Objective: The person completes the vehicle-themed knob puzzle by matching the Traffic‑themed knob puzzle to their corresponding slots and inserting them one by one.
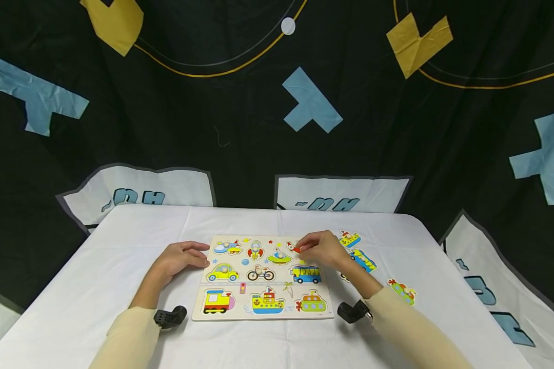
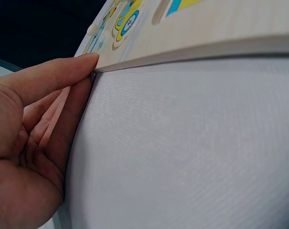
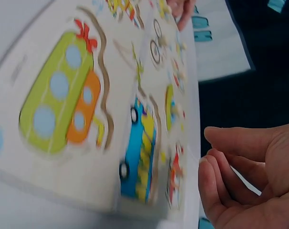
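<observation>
A wooden puzzle board (image 1: 283, 312) with vehicle pictures lies on the white table. My left hand (image 1: 181, 258) rests at its left side; in the left wrist view the thumb (image 2: 63, 74) touches the board's edge, other fingers bent below. Over the upper right corner, my right hand (image 1: 322, 249) partly covers a red-and-white helicopter (image 1: 293, 247). In the right wrist view, the fingertips of the right hand (image 3: 244, 171) come close together beside the helicopter (image 3: 174, 174), apart from it, with nothing visible between them.
Right of the board lie loose pieces: a ship (image 1: 349, 239), a bus (image 1: 363, 260) and a submarine (image 1: 401, 292). Another piece is mostly hidden by the right forearm. A black curtain (image 1: 249, 133) hangs behind the table (image 1: 240, 343).
</observation>
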`<state>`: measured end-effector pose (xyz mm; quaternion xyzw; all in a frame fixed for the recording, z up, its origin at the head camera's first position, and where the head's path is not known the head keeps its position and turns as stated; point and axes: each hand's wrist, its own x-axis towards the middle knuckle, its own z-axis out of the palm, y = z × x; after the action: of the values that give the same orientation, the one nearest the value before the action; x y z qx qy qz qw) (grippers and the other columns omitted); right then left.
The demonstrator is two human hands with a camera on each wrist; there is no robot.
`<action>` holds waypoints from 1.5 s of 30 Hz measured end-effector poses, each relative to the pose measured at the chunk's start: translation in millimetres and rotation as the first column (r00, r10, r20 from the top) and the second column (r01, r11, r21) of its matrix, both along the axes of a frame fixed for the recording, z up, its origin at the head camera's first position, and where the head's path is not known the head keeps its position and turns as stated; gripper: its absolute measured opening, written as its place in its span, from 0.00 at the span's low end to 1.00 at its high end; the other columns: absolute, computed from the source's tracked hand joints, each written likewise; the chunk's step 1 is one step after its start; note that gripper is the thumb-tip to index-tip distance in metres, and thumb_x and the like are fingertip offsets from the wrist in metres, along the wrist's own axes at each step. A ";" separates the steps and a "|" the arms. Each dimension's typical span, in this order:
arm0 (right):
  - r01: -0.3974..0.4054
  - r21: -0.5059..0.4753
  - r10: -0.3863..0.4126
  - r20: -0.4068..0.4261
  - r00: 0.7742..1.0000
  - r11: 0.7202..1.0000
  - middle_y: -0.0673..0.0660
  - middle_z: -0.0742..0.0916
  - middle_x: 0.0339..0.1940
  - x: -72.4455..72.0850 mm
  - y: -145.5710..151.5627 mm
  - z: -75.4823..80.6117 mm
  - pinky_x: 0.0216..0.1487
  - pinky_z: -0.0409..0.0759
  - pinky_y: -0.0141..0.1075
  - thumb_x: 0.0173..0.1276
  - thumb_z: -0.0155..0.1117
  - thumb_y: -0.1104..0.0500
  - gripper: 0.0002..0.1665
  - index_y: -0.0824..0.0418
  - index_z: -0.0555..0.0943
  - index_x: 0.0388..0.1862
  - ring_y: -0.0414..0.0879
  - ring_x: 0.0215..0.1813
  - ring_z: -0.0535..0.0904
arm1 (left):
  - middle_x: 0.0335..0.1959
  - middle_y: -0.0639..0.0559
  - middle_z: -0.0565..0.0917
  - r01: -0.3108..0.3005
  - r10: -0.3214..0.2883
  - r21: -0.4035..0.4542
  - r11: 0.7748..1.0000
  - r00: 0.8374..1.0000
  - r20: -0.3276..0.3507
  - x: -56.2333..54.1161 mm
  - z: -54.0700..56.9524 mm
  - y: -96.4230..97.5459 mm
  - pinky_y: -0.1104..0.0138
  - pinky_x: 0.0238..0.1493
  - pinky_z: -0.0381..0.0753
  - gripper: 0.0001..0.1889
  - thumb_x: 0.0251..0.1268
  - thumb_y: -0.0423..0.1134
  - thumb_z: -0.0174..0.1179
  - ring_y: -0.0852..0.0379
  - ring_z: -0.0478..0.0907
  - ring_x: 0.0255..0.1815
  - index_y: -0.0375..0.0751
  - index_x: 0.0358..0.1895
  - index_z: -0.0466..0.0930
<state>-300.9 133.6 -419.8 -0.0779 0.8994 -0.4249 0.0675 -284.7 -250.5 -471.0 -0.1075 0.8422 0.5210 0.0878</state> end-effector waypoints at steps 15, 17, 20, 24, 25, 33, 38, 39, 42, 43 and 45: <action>0.099 0.028 -0.098 -0.013 0.995 0.995 0.54 0.88 0.37 -7.0 82.9 3.7 0.44 0.77 0.35 0.59 0.76 0.58 0.16 0.61 0.89 0.47 0.47 0.41 0.80 | 0.38 0.50 0.91 0.001 -0.001 0.001 1.000 1.000 -0.002 -1.1 2.5 -1.3 0.45 0.64 0.68 0.30 0.51 0.39 0.75 0.50 0.83 0.50 0.41 0.62 0.81; 0.115 0.035 -0.115 -0.013 0.993 0.993 0.54 0.88 0.38 -7.7 92.1 2.5 0.44 0.77 0.35 0.60 0.76 0.58 0.17 0.61 0.88 0.48 0.47 0.42 0.80 | 0.38 0.50 0.91 0.006 -0.006 -0.002 1.000 1.000 -0.006 -0.3 2.6 -1.7 0.44 0.64 0.68 0.31 0.51 0.39 0.75 0.50 0.83 0.50 0.40 0.62 0.81; 0.144 0.042 -0.144 -0.006 0.990 0.989 0.55 0.88 0.40 -7.1 104.1 2.1 0.44 0.76 0.36 0.61 0.75 0.57 0.19 0.62 0.88 0.50 0.48 0.43 0.80 | 0.39 0.50 0.91 0.011 -0.011 -0.004 1.000 1.000 -0.007 0.5 1.0 -1.9 0.43 0.64 0.68 0.31 0.51 0.39 0.75 0.50 0.83 0.51 0.40 0.62 0.80; 0.176 0.053 -0.176 0.000 0.984 0.983 0.56 0.89 0.41 -3.5 117.3 1.9 0.45 0.75 0.37 0.62 0.74 0.55 0.20 0.62 0.87 0.51 0.48 0.43 0.81 | 0.39 0.50 0.91 0.012 -0.012 -0.006 1.000 1.000 -0.001 0.3 -1.1 -2.3 0.43 0.65 0.67 0.30 0.52 0.40 0.74 0.50 0.83 0.52 0.41 0.63 0.81; 0.180 0.052 -0.181 0.002 0.984 0.982 0.56 0.89 0.41 -2.5 120.4 1.6 0.45 0.75 0.37 0.62 0.74 0.55 0.20 0.63 0.87 0.51 0.48 0.44 0.81 | 0.39 0.50 0.91 0.013 -0.013 -0.006 1.000 1.000 0.000 0.4 -1.0 -2.3 0.43 0.66 0.67 0.30 0.52 0.40 0.74 0.49 0.83 0.52 0.41 0.62 0.81; 0.225 0.087 -0.227 0.014 0.974 0.971 0.61 0.89 0.48 0.7 141.1 -7.0 0.45 0.74 0.36 0.65 0.72 0.54 0.20 0.63 0.86 0.52 0.51 0.48 0.81 | 0.39 0.50 0.91 0.024 -0.024 -0.008 1.000 1.000 -0.014 2.1 1.9 -1.2 0.43 0.64 0.68 0.30 0.52 0.39 0.74 0.52 0.84 0.48 0.40 0.62 0.80; 0.238 0.101 -0.241 0.022 0.970 0.966 0.63 0.89 0.50 2.1 147.8 -14.8 0.42 0.73 0.37 0.64 0.72 0.53 0.20 0.63 0.86 0.51 0.52 0.47 0.79 | 0.39 0.50 0.91 0.030 -0.030 -0.006 1.000 0.999 -0.015 2.2 2.0 -1.1 0.43 0.64 0.68 0.31 0.52 0.40 0.74 0.53 0.84 0.48 0.40 0.63 0.80; 0.239 0.102 -0.242 0.025 0.970 0.966 0.63 0.88 0.51 2.4 148.4 -16.4 0.41 0.73 0.37 0.64 0.72 0.53 0.20 0.62 0.87 0.51 0.51 0.46 0.79 | 0.39 0.50 0.91 0.028 -0.028 -0.006 1.000 1.000 -0.014 2.2 2.0 -0.8 0.43 0.64 0.68 0.30 0.52 0.40 0.74 0.52 0.84 0.48 0.40 0.63 0.80; 0.238 0.109 -0.242 0.033 0.970 0.965 0.63 0.88 0.52 3.5 149.3 -20.7 0.40 0.73 0.37 0.64 0.72 0.53 0.19 0.62 0.87 0.51 0.50 0.45 0.79 | 0.39 0.50 0.91 0.025 -0.025 -0.006 1.000 1.000 -0.007 1.8 1.7 -0.8 0.43 0.65 0.68 0.30 0.53 0.40 0.74 0.51 0.84 0.50 0.41 0.63 0.80; 0.237 0.112 -0.242 0.035 0.970 0.965 0.63 0.88 0.52 3.8 149.6 -22.1 0.40 0.73 0.37 0.64 0.72 0.53 0.20 0.62 0.87 0.51 0.51 0.45 0.79 | 0.39 0.50 0.91 0.022 -0.022 -0.005 1.000 1.000 -0.004 1.5 1.9 -0.6 0.43 0.65 0.68 0.30 0.52 0.40 0.74 0.51 0.84 0.50 0.41 0.63 0.81; 0.238 0.124 -0.244 0.035 0.969 0.963 0.64 0.88 0.52 4.6 150.0 -24.1 0.39 0.73 0.37 0.64 0.72 0.52 0.20 0.62 0.87 0.51 0.51 0.45 0.78 | 0.40 0.50 0.91 0.022 -0.022 -0.002 1.000 1.000 0.001 1.0 1.7 -0.2 0.43 0.66 0.67 0.30 0.52 0.40 0.74 0.49 0.83 0.52 0.41 0.63 0.81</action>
<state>-296.3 283.7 -443.9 0.0468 0.9238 -0.3777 0.0425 -283.7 -250.7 -469.3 -0.0983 0.8438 0.5191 0.0938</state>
